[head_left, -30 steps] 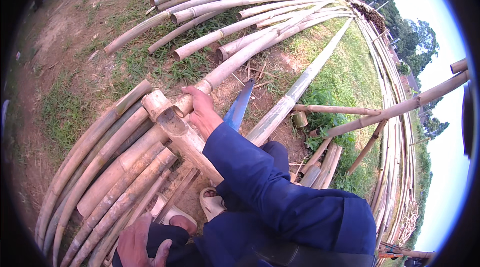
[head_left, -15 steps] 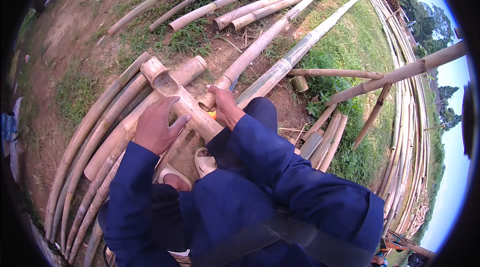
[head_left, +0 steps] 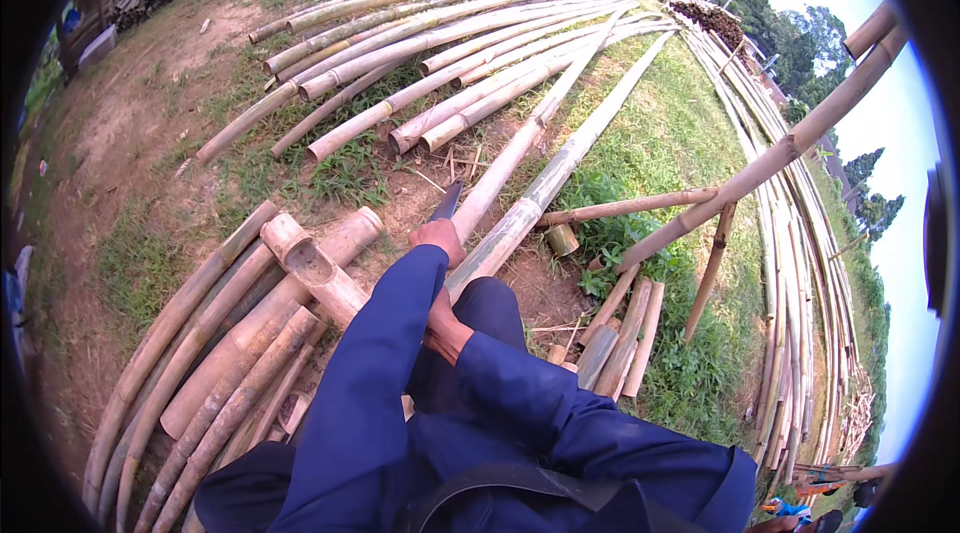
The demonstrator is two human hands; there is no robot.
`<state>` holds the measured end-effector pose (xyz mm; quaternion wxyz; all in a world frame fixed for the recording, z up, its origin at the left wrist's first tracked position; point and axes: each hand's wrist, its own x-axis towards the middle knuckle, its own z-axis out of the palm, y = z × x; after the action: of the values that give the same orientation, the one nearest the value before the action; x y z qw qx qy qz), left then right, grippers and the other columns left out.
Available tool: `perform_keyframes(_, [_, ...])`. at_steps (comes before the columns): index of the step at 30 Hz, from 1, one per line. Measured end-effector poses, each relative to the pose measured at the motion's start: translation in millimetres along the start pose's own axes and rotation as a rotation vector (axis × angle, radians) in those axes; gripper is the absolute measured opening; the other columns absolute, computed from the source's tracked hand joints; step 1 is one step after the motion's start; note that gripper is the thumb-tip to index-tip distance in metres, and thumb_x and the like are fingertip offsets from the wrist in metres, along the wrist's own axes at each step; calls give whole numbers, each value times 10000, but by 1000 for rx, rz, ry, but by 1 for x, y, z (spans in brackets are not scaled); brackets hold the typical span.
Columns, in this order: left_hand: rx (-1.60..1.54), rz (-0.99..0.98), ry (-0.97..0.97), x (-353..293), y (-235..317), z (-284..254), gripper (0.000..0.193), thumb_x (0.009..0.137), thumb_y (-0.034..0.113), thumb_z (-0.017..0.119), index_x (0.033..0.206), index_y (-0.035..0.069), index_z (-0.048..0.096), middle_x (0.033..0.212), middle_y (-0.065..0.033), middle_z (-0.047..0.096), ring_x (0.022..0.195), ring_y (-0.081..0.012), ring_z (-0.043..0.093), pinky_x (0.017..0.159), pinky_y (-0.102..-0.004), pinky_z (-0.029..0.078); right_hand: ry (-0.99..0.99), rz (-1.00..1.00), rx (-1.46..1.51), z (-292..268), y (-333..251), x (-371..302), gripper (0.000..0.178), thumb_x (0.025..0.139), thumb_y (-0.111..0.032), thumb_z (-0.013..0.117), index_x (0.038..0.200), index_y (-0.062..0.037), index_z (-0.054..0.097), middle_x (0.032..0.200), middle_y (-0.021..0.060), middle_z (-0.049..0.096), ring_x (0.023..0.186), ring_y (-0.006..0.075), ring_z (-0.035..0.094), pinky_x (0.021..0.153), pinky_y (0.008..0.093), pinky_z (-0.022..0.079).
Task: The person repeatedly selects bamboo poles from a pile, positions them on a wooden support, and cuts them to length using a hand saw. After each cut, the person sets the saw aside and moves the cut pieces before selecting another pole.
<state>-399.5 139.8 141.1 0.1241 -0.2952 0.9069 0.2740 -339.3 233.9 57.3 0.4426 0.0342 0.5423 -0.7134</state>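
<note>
My left hand (head_left: 440,237) is closed in the middle, its sleeve reaching across in front of me. A dark, pointed blade (head_left: 450,200) sticks out beyond its knuckles, beside a long bamboo pole (head_left: 492,178). Closer to my body, my right hand (head_left: 447,326) is curled, with its fingers mostly hidden by the left sleeve; what it holds does not show. To the left of my hands slants a bamboo piece with a cut-out notch (head_left: 318,266), partly covered by my left arm. It rests across a thicker bamboo log (head_left: 352,236).
More bamboo poles (head_left: 190,323) lie at the left. A large row of long poles (head_left: 400,63) spreads out ahead. On the right stands a slanted bamboo frame (head_left: 745,178), with short cut pieces (head_left: 628,338) by my knee. A greenish pole (head_left: 530,203) runs past my leg.
My left hand has left the notched bamboo, moved right and closed by the blade. My right hand has drawn closer to my body. More of the blade shows, and the view has shifted.
</note>
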Motion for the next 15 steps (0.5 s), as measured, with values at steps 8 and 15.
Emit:
perform_keyframes(8, [36,65,99,-62,-119,-52,586,795,401,751,1178,-34,663,1126,-263,715,1095,-397,689,964,-466,533,-490,36,-492,36,-6,-45,873,844,-311,857,1482,58,390,1344,161,631,1262,233,574,1090,375,402])
perform_keyframes(15, [-45,-53,72,-277,-341,-70,702,743,344,789,1300,-30,582,1171,-290,680,1127,-446,643,983,-479,506,-351,111,-658,-20,-17,-36,818,912,-259,780,1547,38,359,1203,125,690,1047,179,692,897,319,504])
